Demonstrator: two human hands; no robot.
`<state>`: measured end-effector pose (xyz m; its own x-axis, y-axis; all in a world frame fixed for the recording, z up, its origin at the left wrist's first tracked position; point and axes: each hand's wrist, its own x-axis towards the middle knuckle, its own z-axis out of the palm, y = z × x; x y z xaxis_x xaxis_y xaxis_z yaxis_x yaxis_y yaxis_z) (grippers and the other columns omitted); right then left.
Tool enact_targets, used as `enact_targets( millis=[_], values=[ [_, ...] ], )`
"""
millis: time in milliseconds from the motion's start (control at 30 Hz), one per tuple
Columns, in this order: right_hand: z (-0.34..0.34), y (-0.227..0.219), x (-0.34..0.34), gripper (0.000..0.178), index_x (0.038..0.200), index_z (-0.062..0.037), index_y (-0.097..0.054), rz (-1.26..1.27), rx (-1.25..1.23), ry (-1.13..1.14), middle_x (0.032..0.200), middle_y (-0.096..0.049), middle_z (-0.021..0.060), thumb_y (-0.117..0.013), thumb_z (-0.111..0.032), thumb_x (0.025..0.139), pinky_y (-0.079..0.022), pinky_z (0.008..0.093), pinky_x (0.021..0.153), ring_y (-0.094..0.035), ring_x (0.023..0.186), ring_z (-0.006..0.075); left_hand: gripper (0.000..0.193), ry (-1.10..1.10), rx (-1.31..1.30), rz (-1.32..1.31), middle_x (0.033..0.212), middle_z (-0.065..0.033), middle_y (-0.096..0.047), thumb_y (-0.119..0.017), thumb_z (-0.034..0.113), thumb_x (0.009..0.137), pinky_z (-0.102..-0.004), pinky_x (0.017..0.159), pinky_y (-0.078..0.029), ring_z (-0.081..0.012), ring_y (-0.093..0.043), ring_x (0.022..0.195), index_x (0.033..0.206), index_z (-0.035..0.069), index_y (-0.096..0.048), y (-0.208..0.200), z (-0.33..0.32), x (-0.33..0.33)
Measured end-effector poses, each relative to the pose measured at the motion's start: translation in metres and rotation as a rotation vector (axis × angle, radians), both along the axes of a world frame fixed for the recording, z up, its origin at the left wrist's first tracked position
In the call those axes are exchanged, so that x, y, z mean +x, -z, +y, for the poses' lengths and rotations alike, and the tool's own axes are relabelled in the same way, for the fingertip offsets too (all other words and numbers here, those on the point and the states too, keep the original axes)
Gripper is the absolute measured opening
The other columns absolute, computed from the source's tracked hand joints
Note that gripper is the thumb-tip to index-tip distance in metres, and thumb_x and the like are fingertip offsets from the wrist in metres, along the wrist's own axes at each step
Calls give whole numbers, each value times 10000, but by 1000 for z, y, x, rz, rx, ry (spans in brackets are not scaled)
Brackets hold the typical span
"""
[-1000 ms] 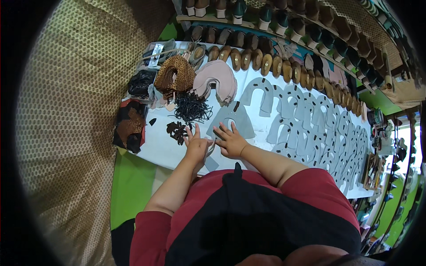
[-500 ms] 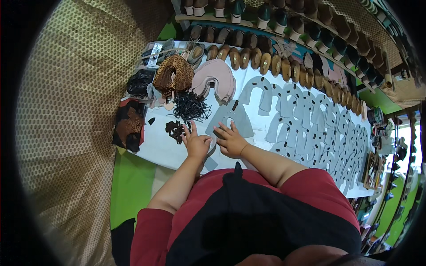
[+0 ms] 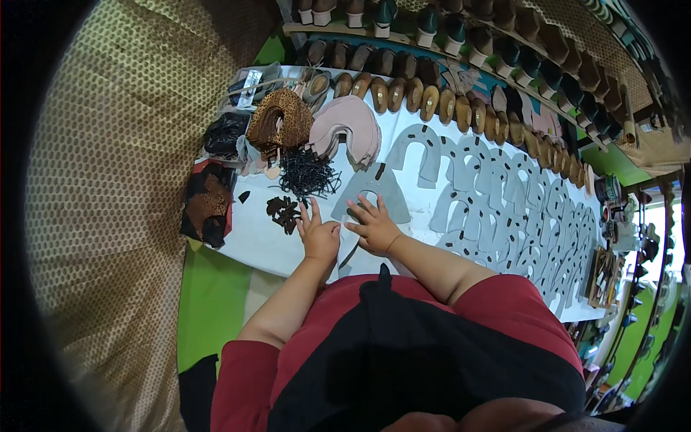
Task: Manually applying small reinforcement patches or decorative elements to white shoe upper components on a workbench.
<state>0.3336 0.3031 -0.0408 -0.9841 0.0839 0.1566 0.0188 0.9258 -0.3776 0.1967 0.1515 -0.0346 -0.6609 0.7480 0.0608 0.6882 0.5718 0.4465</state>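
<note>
My left hand (image 3: 319, 237) is over the near edge of the white table. Its thumb and forefinger are pinched together and the other fingers stick up; what the pinch holds, if anything, is too small to see. Close on its right, my right hand (image 3: 378, 229) spreads its fingers beside the near part of a grey arch-shaped piece (image 3: 392, 194). A dark tab (image 3: 379, 171) lies on top of that arch. Below the hands, a thin dark edge slants down; I cannot tell what it belongs to. Several dark brown tabs (image 3: 282, 214) lie left of my left hand.
Rows of grey arch-shaped pieces (image 3: 471, 160) with dark tabs cover the table's right side. Beyond my hands are black strips (image 3: 306, 175), stacked pink pieces (image 3: 360, 131) and leopard-print pieces (image 3: 296, 115). Wooden shoe lasts (image 3: 430, 104) line the back, below a shelf of shoes.
A grey patch below my hands is replaced by a thin dark slanting edge. Both hands stay nearly in place, with the left pinch and right spread much the same.
</note>
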Motion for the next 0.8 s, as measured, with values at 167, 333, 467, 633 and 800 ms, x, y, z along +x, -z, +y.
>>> enact_targets(
  millis=[167, 333, 467, 633, 800],
  values=[
    [2, 3, 0, 490, 1243, -240, -670, 15, 15, 3, 1592, -293, 125, -687, -261, 754, -124, 715, 1129, -201, 1491, 374, 91, -21, -12, -5, 1606, -181, -271, -707, 209, 769, -608, 1170, -137, -442, -159, 1489, 775, 172, -790, -6, 7, 3],
    [1, 1, -1, 491, 1255, -223, -666, 10, 3, -4, 1566, -333, 127, -683, -257, 765, -124, 706, 1139, -201, 1491, 361, 107, 9, 6, 91, 1557, -185, -368, -685, 181, 741, -596, 1156, -182, -425, -248, 1460, 731, 114, -767, 2, 11, -1],
    [1, 1, 0, 509, 1261, -204, -657, 9, -12, -12, 1556, -346, 129, -681, -242, 754, -126, 693, 1147, -215, 1485, 360, 119, 53, 24, 150, 1501, -150, -459, -669, 162, 725, -595, 1135, -214, -396, -323, 1421, 703, 71, -741, 6, 13, -4],
    [-1, 8, -2, 509, 1248, -90, -615, 77, 0, 59, 1522, -384, 139, -677, -237, 765, -139, 667, 1156, -256, 1470, 348, 97, -19, 91, 132, 1461, -96, -509, -674, 164, 712, -588, 1140, -201, -367, -351, 1407, 662, 91, -714, 11, 8, -1],
    [0, 7, -3, 355, 1058, -42, -604, 150, -46, 73, 1468, -429, 158, -686, -248, 780, -182, 671, 1132, -295, 1441, 375, 72, -78, 91, 77, 1460, -97, -507, -691, 178, 693, -553, 1148, -187, -373, -352, 1397, 660, 116, -705, 11, 3, 1]
  ],
)
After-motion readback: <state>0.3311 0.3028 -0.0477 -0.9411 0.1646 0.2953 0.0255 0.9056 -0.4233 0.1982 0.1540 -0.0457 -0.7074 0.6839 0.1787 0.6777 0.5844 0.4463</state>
